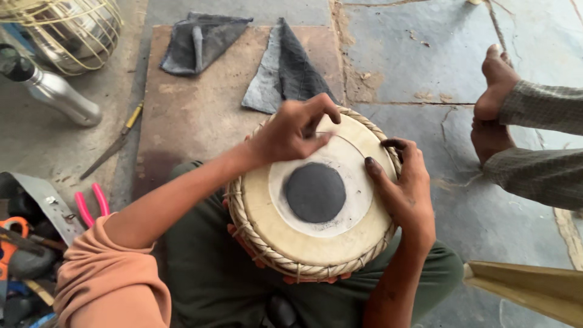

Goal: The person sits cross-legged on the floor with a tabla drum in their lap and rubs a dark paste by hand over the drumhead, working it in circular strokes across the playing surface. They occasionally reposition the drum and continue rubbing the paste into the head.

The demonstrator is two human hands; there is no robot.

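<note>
Drum (313,234) rests in the lap of the seated person, head facing up, round black patch (314,192) at centre of the pale skin, braided lacing round the rim.

Left hand (290,130): on the far edge of the drumhead, fingers curled, thumb and forefinger pinched close together against the skin (cannot tell whether anything small is between them).

Right hand (404,188): grip open, wrapped over the right rim, thumb lying on the skin, fingers hooked over the lacing; fingertips look blackened.

Surroundings: stone floor (425,54) with cracks. Two dark grey cloths, one folded (200,39), one triangular (282,70), lie beyond the drum on a brown mat (194,115); the triangular one reaches just to the drum's far rim. To the left: metal flask (51,91), a thin yellow-handled tool (115,143), pink-handled pliers (91,206), a wire-caged metal vessel (73,27). To the right: another person's bare feet (492,103), well apart from the drum.
</note>
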